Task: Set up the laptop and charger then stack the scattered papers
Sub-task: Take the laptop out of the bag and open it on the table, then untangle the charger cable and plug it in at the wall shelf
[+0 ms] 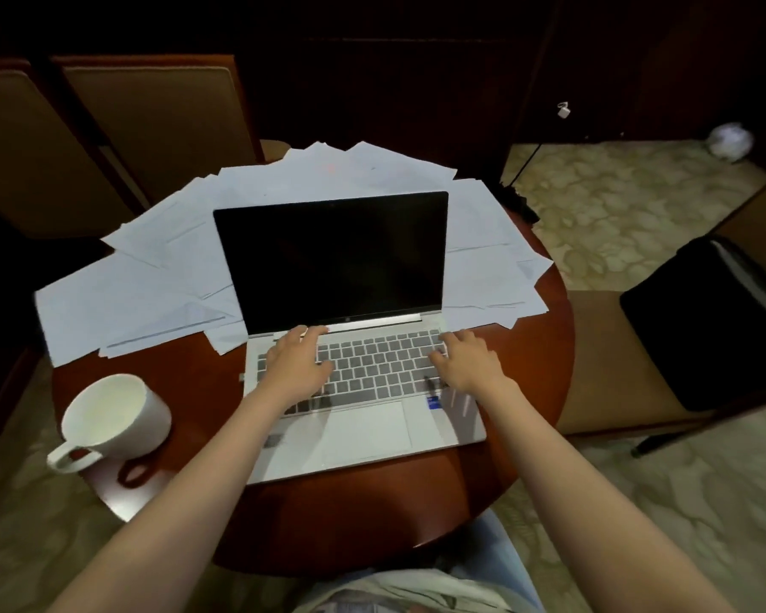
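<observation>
A silver laptop [363, 418] stands open in the middle of the round wooden table [536, 369], its screen [332, 258] dark. My left hand [295, 360] rests flat on the left part of the keyboard, fingers spread. On the right part of the keyboard lies my right hand [469, 362], fingers also apart. Neither hand holds anything. Several white papers [142, 294] lie scattered behind and to both sides of the laptop. A small white charger plug [562, 110] hangs at the dark cabinet at the back right, with a thin cable [525, 163] running down to the floor.
A white mug [111, 413] stands at the table's left front edge. Upholstered chairs [151, 117] sit behind the table on the left. Another chair on the right carries a black bag [708, 320]. Crumpled white paper [730, 141] lies on the patterned carpet.
</observation>
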